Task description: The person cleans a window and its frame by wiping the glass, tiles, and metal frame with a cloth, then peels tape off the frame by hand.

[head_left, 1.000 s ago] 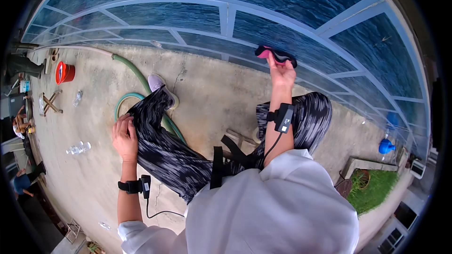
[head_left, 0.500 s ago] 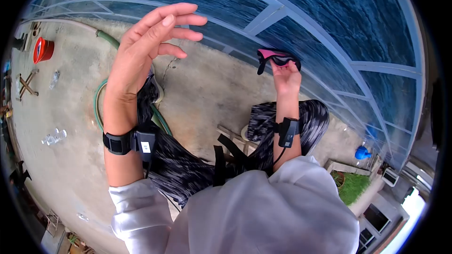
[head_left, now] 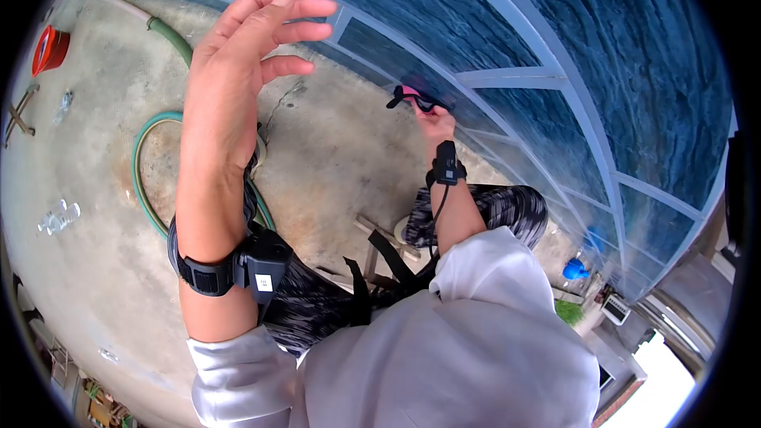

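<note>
My left hand [head_left: 246, 55] is raised at the upper left, its fingers spread and holding nothing; it overlaps the lower part of the tiled wall in view. Lower and farther away, my right hand [head_left: 436, 120] grips a pink and black cloth-like item [head_left: 420, 100] against the blue marbled tiles [head_left: 507, 119] near the wall's base. Part of the item is hidden by the fingers. Black devices with straps sit on both my forearms.
A green hose [head_left: 140, 160] curls over the concrete floor [head_left: 333, 158]. At the left are a red bucket [head_left: 51, 51], a wooden stool [head_left: 19, 116] and clear plastic bottles [head_left: 59, 217]. Between my legs stands a wooden stool [head_left: 371, 257]. A blue object [head_left: 575, 269] lies at the lower right.
My left hand has risen from my knee toward the wall, and its fingers have spread. My right hand still holds the pink and black item, now farther left in view. The view has turned.
</note>
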{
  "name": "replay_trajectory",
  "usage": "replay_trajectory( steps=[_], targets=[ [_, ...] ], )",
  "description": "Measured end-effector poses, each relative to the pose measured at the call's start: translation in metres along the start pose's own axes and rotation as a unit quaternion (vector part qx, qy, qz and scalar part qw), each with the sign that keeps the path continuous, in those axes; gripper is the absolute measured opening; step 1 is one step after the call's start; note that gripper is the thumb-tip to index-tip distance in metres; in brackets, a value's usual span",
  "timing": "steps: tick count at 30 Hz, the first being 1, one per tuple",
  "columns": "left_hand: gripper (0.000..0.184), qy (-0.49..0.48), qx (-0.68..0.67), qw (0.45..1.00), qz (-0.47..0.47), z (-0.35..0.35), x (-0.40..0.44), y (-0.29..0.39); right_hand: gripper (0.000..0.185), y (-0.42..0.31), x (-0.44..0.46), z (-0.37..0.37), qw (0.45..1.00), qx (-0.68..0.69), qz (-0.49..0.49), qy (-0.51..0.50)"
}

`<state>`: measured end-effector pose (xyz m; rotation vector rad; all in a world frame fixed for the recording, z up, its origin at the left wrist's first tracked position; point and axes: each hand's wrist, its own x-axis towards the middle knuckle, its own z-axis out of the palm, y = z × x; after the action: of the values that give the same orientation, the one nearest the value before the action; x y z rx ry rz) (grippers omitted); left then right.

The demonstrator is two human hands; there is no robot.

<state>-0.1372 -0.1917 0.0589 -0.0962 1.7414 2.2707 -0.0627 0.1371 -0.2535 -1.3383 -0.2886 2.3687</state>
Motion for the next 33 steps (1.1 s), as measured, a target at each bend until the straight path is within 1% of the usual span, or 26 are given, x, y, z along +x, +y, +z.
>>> replay_trajectory(
  steps=[1, 4, 6, 7, 8, 10, 11, 12, 13, 15, 16, 17, 18, 21, 23, 24, 25, 28, 29, 30, 31, 33],
  targets=[
    [0.035, 0.011, 0.011, 1.000, 0.000, -0.002, 0.002, 0.000, 0.045, 0.003, 0.020, -0.013, 0.999, 0.019, 0.032, -0.003],
    [0.035, 0.001, 0.019, 1.000, 0.000, -0.004, 0.008, -0.002, 0.044, 0.007, 0.019, -0.011, 0.999, 0.031, 0.004, 0.025],
    [0.035, -0.002, 0.018, 1.000, 0.003, 0.000, 0.009, -0.001, 0.032, -0.001, -0.002, -0.004, 0.997, 0.066, -0.018, 0.036],
    [0.035, -0.004, 0.019, 1.000, 0.006, 0.001, 0.009, 0.000, 0.033, -0.013, -0.016, -0.001, 0.997, 0.066, -0.038, 0.032],
    [0.035, -0.001, 0.022, 1.000, 0.007, 0.002, 0.009, 0.000, 0.033, -0.030, -0.020, -0.008, 0.997, 0.047, -0.054, 0.002],
    [0.032, -0.005, 0.018, 0.999, 0.029, 0.001, 0.009, -0.001, 0.031, -0.060, -0.064, 0.006, 0.993, -0.013, -0.119, 0.004],
    [0.032, 0.007, 0.023, 0.999, 0.029, 0.000, 0.010, -0.002, 0.030, -0.078, -0.069, -0.003, 0.986, -0.059, -0.153, -0.041],
    [0.029, 0.019, -0.011, 1.000, -0.012, 0.001, 0.011, -0.002, 0.030, -0.087, -0.086, 0.004, 0.980, -0.075, -0.181, -0.024],
    [0.027, 0.031, -0.047, 0.997, -0.053, 0.001, 0.011, -0.002, 0.030, -0.100, -0.089, 0.002, 0.982, -0.072, -0.164, -0.063],
    [0.026, 0.042, -0.042, 0.997, -0.044, 0.000, 0.008, 0.002, 0.031, -0.097, -0.092, 0.014, 0.982, -0.085, -0.169, -0.019],
    [0.025, 0.065, -0.060, 0.996, -0.031, -0.001, 0.007, 0.006, 0.031, -0.089, -0.092, 0.019, 0.982, -0.088, -0.165, -0.021],
    [0.025, 0.087, -0.079, 0.993, -0.018, -0.003, 0.007, 0.008, 0.032, -0.075, -0.090, 0.025, 0.981, -0.115, -0.156, -0.022],
    [0.025, 0.107, -0.078, 0.991, 0.014, -0.007, 0.009, 0.004, 0.032, -0.061, -0.086, 0.034, 0.979, -0.141, -0.147, -0.026],
    [0.025, 0.137, -0.115, 0.983, 0.042, -0.018, 0.011, 0.008, 0.036, -0.007, -0.059, 0.056, 0.995, -0.070, 0.021, -0.064],
    [0.026, 0.146, -0.119, 0.982, 0.023, -0.021, 0.012, 0.014, 0.047, 0.047, -0.050, 0.078, 0.988, -0.040, 0.071, -0.129],
    [0.026, 0.152, -0.124, 0.981, 0.005, -0.023, 0.013, 0.016, 0.047, 0.075, -0.046, 0.091, 0.984, -0.016, 0.116, -0.137],
    [0.026, 0.152, -0.125, 0.980, 0.007, -0.024, 0.014, 0.015, 0.048, 0.102, -0.041, 0.104, 0.976, 0.008, 0.162, -0.146],
    [0.026, 0.154, -0.119, 0.980, 0.032, -0.029, 0.015, 0.010, 0.047, 0.170, -0.034, 0.132, 0.963, 0.068, 0.209, -0.158],
    [0.026, 0.157, -0.125, 0.979, 0.037, -0.030, 0.016, 0.010, 0.047, 0.178, -0.039, 0.137, 0.957, 0.093, 0.225, -0.156],
    [0.026, 0.158, -0.131, 0.978, 0.041, -0.031, 0.015, 0.011, 0.046, 0.177, -0.045, 0.139, 0.964, 0.092, 0.213, -0.132],
    [0.026, 0.156, -0.132, 0.978, 0.041, -0.029, 0.014, 0.014, 0.046, 0.167, -0.052, 0.138, 0.964, 0.093, 0.211, -0.133],
    [0.023, 0.181, -0.149, 0.972, 0.020, -0.025, 0.012, 0.025, 0.046, 0.128, -0.074, 0.135, 0.961, 0.127, 0.236, -0.061]
  ],
)
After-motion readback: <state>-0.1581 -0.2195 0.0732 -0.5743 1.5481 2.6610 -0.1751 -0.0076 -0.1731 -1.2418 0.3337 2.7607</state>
